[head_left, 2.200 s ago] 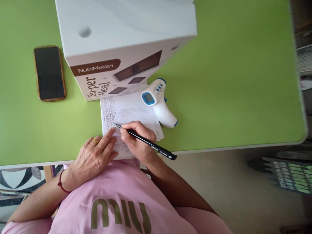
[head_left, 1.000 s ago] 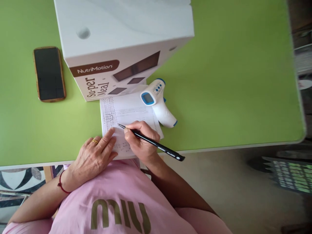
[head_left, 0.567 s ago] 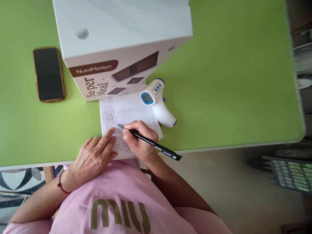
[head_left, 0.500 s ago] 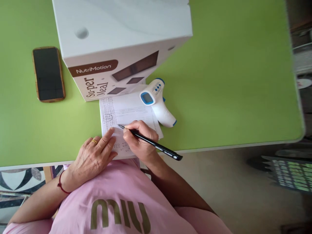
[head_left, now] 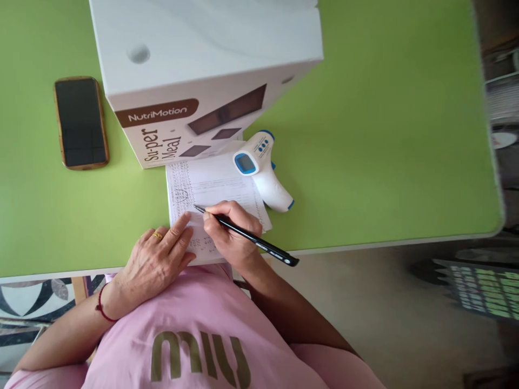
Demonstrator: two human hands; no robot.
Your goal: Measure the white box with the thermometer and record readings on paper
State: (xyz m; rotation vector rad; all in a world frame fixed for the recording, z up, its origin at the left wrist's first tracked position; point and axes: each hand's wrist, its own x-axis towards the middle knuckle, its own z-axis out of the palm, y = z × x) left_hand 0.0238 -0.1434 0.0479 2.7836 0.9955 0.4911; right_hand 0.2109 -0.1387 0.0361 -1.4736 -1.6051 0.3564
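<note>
smooth green counter (head_left: 385, 135) carries white printed paper sheets (head_left: 214, 173) along its near edge. the right hand's (head_left: 233, 232) grip is closed around a slim black pen (head_left: 265, 246); the left hand (head_left: 156, 259), flat and holding nothing, rests fingers on the sheets' near left. too light a press could let them skid; a rightward swing could knock the white-and-blue plastic thermometer (head_left: 270, 183) just beyond.

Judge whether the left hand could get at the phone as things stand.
Likely yes: the left hand rests partly on the paper, holding nothing, and no object shows on the tabletop between it and the phone; the box stands right of that path.
</note>
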